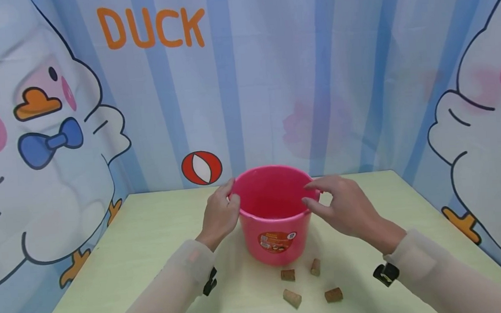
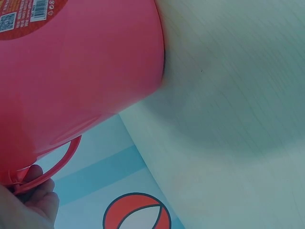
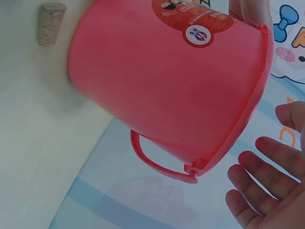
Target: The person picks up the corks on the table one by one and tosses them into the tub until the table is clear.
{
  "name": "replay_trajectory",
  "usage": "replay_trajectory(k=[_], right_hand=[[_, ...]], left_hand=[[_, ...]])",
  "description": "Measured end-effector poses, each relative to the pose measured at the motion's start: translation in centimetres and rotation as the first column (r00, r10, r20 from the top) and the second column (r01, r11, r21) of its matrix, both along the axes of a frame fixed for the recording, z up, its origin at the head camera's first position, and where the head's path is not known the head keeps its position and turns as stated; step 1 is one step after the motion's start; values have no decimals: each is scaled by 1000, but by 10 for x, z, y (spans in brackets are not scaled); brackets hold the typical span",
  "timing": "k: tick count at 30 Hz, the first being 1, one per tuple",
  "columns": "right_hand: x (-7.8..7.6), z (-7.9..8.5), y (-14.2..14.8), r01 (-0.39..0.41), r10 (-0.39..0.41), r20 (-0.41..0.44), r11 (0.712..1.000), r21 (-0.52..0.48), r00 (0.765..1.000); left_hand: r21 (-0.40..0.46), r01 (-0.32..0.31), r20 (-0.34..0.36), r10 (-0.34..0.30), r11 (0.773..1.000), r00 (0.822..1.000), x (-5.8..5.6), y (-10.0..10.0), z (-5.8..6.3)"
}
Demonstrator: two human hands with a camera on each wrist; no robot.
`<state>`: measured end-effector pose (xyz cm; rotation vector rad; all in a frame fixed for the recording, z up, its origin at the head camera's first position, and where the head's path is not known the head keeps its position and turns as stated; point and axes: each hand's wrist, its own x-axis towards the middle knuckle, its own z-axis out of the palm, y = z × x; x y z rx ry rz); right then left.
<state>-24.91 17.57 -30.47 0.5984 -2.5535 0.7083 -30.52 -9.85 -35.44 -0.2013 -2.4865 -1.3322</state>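
A pink plastic bucket (image 1: 276, 225) stands upright on the table, its open top tipped slightly toward the camera in the head view. My left hand (image 1: 219, 216) grips the rim on its left side; in the left wrist view the fingers lie by the curved handle (image 2: 72, 151). On the other side my right hand (image 1: 348, 208) is spread beside the rim. The right wrist view shows those fingers straight and apart from the bucket (image 3: 167, 81), holding nothing. A round orange label (image 1: 277, 241) is on the bucket's front.
Several corks lie scattered in front of the bucket: a brown cork (image 1: 288, 275), a tan cork (image 1: 292, 298), one cork (image 1: 333, 295) to the right, and another cork (image 1: 315, 267) near the bucket's base. Behind the pale table (image 1: 165, 238) hangs a striped duck curtain (image 1: 263, 79).
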Motion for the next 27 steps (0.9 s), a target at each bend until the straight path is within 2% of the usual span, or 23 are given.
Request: replay_trajectory(k=[18,27], right_hand=[[11,-13,17,-74,74,-112,997,9,991],[15,-18,28,-142,143,-124,990,13,982]], left_hand=[[-9,-2,0,2,1000,1000,0,0,0],[-19,-14,8,14,1000,1000,0,0,0]])
